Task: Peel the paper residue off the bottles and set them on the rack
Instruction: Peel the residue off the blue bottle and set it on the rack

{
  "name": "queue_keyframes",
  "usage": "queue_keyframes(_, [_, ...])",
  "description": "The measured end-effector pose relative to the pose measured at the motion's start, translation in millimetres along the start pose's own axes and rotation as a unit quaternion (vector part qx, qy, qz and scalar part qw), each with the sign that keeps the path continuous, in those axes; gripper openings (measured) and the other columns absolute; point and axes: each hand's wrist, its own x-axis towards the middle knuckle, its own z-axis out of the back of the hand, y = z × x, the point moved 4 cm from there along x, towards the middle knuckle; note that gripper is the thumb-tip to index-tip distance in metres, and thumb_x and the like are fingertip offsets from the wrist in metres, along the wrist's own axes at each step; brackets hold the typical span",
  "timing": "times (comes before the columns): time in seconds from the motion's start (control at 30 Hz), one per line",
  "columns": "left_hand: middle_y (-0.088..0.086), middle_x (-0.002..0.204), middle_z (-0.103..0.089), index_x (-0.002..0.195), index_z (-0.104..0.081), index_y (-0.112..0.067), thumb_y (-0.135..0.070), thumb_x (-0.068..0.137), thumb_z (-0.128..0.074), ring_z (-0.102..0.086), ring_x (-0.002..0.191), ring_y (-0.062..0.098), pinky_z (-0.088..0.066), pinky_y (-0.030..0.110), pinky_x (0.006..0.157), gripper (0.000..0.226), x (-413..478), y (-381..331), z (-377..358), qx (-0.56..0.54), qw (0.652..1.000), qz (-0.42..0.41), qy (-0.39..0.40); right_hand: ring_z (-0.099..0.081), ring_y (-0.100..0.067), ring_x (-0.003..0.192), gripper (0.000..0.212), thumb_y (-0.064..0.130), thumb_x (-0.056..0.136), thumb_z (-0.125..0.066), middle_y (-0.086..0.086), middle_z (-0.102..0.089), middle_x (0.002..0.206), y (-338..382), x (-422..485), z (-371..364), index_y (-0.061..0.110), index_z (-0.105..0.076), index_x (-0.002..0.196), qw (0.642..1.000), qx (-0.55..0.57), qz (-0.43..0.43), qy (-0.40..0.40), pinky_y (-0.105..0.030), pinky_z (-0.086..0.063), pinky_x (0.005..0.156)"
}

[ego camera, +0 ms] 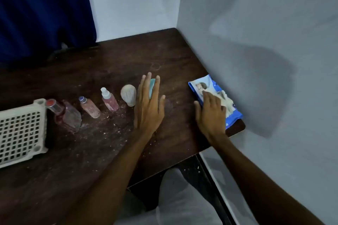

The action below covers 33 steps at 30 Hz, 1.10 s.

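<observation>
The dark brown wooden worktop [109,60] carries a row of bottles running from its left edge towards the middle:

- a clear glass bottle with a red cap [64,115], tinted reddish inside
- a small pinkish bottle with a blue cap [89,107]
- a pink spray bottle with a white nozzle [109,101], apparently holding pink liquid
- a white rounded bottle [129,95], whose contents cannot be seen

All four stand apart from one another in easy reach. None is on the white perforated plastic rack [43,124] at the left edge, so the task seems barely begun.

The left hand [149,104] is held flat at the end of the row. Its fingers [146,86] are straight and spread over a pale teal object [152,87] that is mostly hidden, and they grip nothing. Whether they touch the object cannot be told.

The right hand [210,113] lies on a blue printed wipes packet [232,115] at the right edge against the wall. Its fingers [217,102] are laid flat on top and the thumb is splayed beside the packet. The hand is probably steadying the packet so that a wipe can be drawn for the residue.

Pale paper crumbs [109,124] speckle the worktop around the bottles.
</observation>
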Motion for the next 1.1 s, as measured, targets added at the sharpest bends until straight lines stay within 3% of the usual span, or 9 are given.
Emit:
queue_keyframes(0.13, [0.013, 0.160, -0.028, 0.151, -0.036, -0.008, -0.020, 0.102, -0.047, -0.018, 0.151, 0.028, -0.024, 0.041, 0.121, 0.052, 5, 5, -12, -0.024, 1.000, 0.003, -0.020, -0.050, -0.035, 0.112, 0.027, 0.019, 0.099, -0.046, -0.012, -0.065, 0.117, -39, 27, 0, 0.011, -0.061, 0.119, 0.997, -0.067, -0.001, -0.040, -0.048, -0.042, 0.088])
queue_keyframes(0.3, [0.014, 0.154, -0.039, 0.148, -0.041, -0.006, -0.010, 0.099, -0.050, -0.032, 0.146, 0.030, -0.029, 0.037, 0.119, 0.050, 8, 14, -24, -0.048, 0.996, -0.026, -0.074, -0.051, -0.034, 0.096, 0.023, 0.025, 0.093, -0.059, -0.010, -0.069, 0.087, -49, 41, -14, 0.012, -0.073, 0.079, 0.989, -0.115, 0.023, -0.087, -0.041, -0.037, 0.073])
queue_keyframes(0.5, [0.016, 0.137, -0.055, 0.139, -0.052, 0.001, 0.000, 0.094, -0.055, -0.051, 0.129, 0.030, -0.038, 0.034, 0.112, 0.045, 10, 22, -26, -0.049, 0.988, -0.056, -0.136, -0.053, -0.034, 0.086, 0.020, 0.024, 0.086, -0.063, -0.013, -0.066, 0.073, -54, 51, -22, 0.015, -0.077, 0.076, 0.981, -0.114, 0.038, -0.153, -0.039, -0.037, 0.069])
queue_keyframes(0.63, [0.012, 0.135, -0.056, 0.140, -0.052, -0.004, -0.003, 0.092, -0.059, -0.052, 0.124, 0.028, -0.039, 0.030, 0.108, 0.048, 14, 29, -26, -0.036, 0.988, -0.054, -0.139, -0.054, -0.039, 0.082, 0.024, 0.023, 0.090, -0.062, -0.020, -0.063, 0.073, -56, 48, -25, 0.008, -0.076, 0.078, 0.976, -0.095, 0.077, -0.181, -0.042, -0.042, 0.068])
queue_keyframes(0.73, [0.009, 0.138, -0.055, 0.139, -0.054, -0.005, -0.007, 0.092, -0.061, -0.051, 0.126, 0.026, -0.041, 0.033, 0.107, 0.048, 7, 25, -25, -0.022, 0.989, -0.056, -0.133, -0.056, -0.041, 0.084, 0.018, 0.029, 0.089, -0.068, -0.021, -0.064, 0.078, -60, 41, -22, 0.014, -0.079, 0.087, 0.976, -0.077, 0.092, -0.184, -0.043, -0.046, 0.069])
queue_keyframes(0.83, [0.010, 0.139, -0.054, 0.138, -0.054, -0.003, -0.005, 0.092, -0.061, -0.050, 0.127, 0.026, -0.040, 0.031, 0.108, 0.046, 4, 24, -27, -0.008, 0.990, -0.065, -0.128, -0.055, -0.038, 0.083, 0.017, 0.026, 0.085, -0.066, -0.017, -0.065, 0.076, -59, 42, -23, 0.016, -0.078, 0.079, 0.980, -0.063, 0.097, -0.163, -0.040, -0.045, 0.066])
queue_keyframes(0.97, [0.012, 0.138, -0.056, 0.140, -0.052, -0.004, -0.001, 0.093, -0.057, -0.052, 0.126, 0.026, -0.039, 0.029, 0.108, 0.048, 7, 25, -22, -0.026, 0.988, -0.060, -0.136, -0.058, -0.036, 0.076, 0.018, 0.023, 0.083, -0.064, -0.017, -0.067, 0.075, -61, 50, -15, 0.011, -0.075, 0.074, 0.986, 0.000, 0.061, -0.155, -0.036, -0.045, 0.062])
queue_keyframes(1.03, [0.013, 0.135, -0.057, 0.141, -0.052, -0.004, 0.001, 0.093, -0.056, -0.055, 0.122, 0.025, -0.039, 0.024, 0.105, 0.048, 9, 28, -23, -0.045, 0.988, -0.046, -0.140, -0.061, -0.035, 0.077, 0.017, 0.023, 0.083, -0.064, -0.016, -0.069, 0.078, -64, 52, -12, 0.012, -0.075, 0.076, 0.986, 0.049, 0.051, -0.154, -0.035, -0.046, 0.064])
queue_keyframes(1.1, [0.013, 0.130, -0.061, 0.137, -0.055, -0.004, 0.000, 0.093, -0.057, -0.060, 0.116, 0.025, -0.047, 0.029, 0.102, 0.045, 11, 31, -25, -0.064, 0.988, -0.036, -0.136, -0.063, -0.034, 0.082, 0.017, 0.022, 0.084, -0.064, -0.015, -0.072, 0.083, -67, 55, -4, 0.011, -0.076, 0.081, 0.979, 0.083, 0.061, -0.177, -0.035, -0.048, 0.070])
